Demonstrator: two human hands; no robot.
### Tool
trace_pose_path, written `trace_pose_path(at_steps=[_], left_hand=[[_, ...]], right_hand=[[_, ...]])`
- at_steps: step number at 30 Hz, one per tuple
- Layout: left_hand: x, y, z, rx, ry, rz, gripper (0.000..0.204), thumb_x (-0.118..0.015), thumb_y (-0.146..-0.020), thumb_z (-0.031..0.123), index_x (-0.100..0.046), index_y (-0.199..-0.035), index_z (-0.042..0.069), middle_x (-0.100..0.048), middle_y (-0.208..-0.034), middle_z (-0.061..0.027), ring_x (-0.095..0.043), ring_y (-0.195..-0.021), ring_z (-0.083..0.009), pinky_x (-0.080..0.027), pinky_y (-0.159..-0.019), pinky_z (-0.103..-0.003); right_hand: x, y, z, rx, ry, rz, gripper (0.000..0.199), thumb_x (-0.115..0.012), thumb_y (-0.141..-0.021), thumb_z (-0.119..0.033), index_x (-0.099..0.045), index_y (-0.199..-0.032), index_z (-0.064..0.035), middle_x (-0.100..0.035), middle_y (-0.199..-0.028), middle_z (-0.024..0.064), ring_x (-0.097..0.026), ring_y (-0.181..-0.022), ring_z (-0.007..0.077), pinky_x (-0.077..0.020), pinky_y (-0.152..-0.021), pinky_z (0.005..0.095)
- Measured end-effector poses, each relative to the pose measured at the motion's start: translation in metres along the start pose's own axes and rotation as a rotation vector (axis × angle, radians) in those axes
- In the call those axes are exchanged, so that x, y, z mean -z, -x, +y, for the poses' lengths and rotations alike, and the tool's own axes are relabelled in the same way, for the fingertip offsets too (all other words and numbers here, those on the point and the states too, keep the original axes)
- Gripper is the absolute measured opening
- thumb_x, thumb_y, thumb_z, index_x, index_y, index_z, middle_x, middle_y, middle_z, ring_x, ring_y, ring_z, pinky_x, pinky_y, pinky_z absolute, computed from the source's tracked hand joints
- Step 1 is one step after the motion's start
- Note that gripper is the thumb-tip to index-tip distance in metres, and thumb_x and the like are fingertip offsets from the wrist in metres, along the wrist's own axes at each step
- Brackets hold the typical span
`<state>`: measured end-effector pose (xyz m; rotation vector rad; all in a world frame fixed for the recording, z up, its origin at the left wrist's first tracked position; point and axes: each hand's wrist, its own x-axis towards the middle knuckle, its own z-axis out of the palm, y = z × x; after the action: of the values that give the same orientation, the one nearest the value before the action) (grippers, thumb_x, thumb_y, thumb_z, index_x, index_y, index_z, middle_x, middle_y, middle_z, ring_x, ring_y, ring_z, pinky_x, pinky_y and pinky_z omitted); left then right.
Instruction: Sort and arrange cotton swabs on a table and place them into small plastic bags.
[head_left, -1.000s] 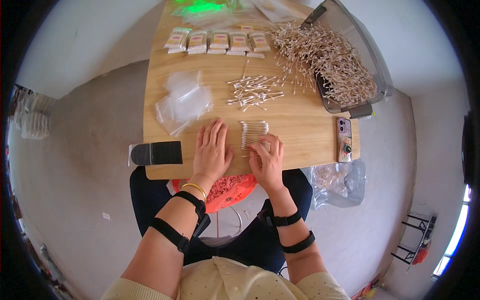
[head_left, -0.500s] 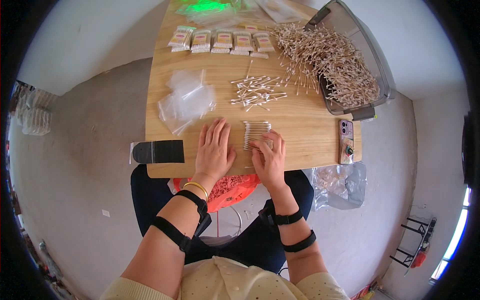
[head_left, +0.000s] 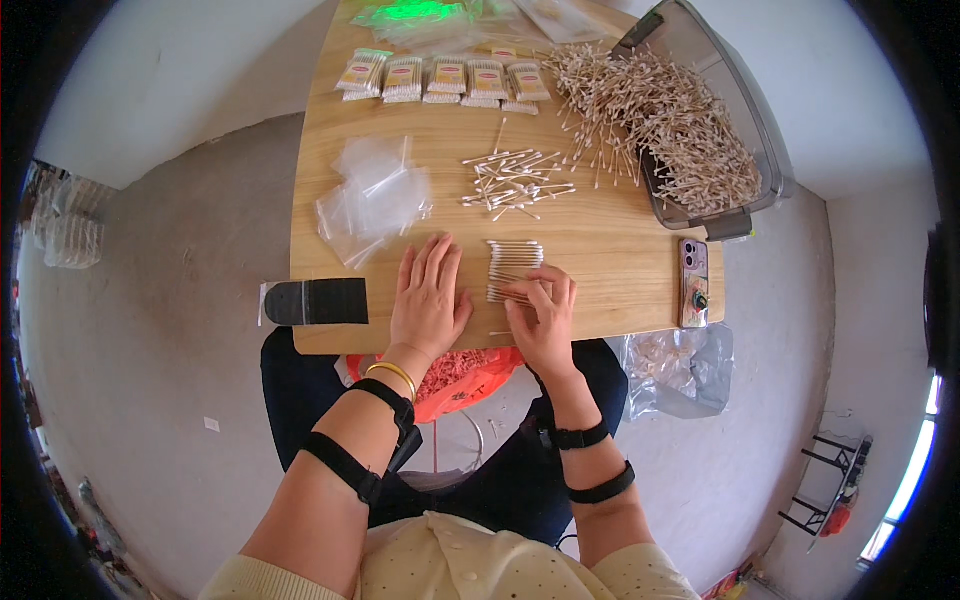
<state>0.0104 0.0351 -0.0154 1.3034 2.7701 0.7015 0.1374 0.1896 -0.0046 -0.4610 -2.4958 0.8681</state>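
My left hand lies flat on the wooden table, its fingers stretched out and holding nothing. To its right, a neat row of cotton swabs lies side by side, heads lined up at both ends. My right hand rests at the near right part of this row, fingers bent and fingertips touching the swabs, with thumb and index finger apart. The fingers hide some of the nearer swabs. One single swab lies close to the table's front edge, partly behind my right thumb. Beyond the row is a loose pile of cotton swabs.
Clear plastic bags lie at the left, above a black strip. Filled swab packs line the back. A tipped grey bin spills many swabs at the right. A phone lies below it. A red bag hangs under the front edge.
My right hand has shifted very slightly to the right along the swab row, its fingers changing their bend a little. The left hand stays in place.
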Motion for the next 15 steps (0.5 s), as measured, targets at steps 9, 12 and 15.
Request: trace_pose_path(at_steps=[9, 12, 15], left_hand=[[-0.001, 0.000, 0.000, -0.008, 0.008, 0.012, 0.064, -0.065, -0.087, 0.024, -0.046, -0.144, 0.002, -0.040, -0.156, -0.0130, -0.035, -0.149, -0.0294, -0.023, -0.126, -0.051], [0.000, 0.000, 0.000, -0.006, 0.001, -0.001, 0.064, -0.065, -0.088, 0.024, -0.045, -0.144, 0.001, -0.040, -0.156, -0.0133, -0.034, -0.149, -0.0296, -0.023, -0.126, -0.051], [0.000, 0.000, -0.001, -0.018, 0.020, 0.012, 0.065, -0.067, -0.086, 0.021, -0.044, -0.144, 0.002, -0.039, -0.156, -0.0153, -0.036, -0.148, -0.0332, -0.024, -0.125, -0.052]], right_hand=[[0.024, 0.009, 0.001, 0.030, 0.055, -0.217, 0.052, -0.083, -0.072, -0.015, -0.065, -0.121, -0.0154, -0.050, -0.126, 0.0126, -0.044, -0.132, 0.0408, -0.0325, -0.117, 0.0572], [0.028, 0.012, 0.007, 0.033, 0.072, -0.267, 0.047, -0.083, -0.072, -0.014, -0.066, -0.117, -0.0149, -0.051, -0.124, 0.0118, -0.046, -0.129, 0.0404, -0.0297, -0.120, 0.0601], [0.028, 0.014, 0.011, 0.064, 0.083, -0.286, 0.036, -0.082, -0.074, -0.013, -0.068, -0.107, -0.0140, -0.052, -0.121, 0.0105, -0.048, -0.124, 0.0392, -0.0322, -0.118, 0.0596]])
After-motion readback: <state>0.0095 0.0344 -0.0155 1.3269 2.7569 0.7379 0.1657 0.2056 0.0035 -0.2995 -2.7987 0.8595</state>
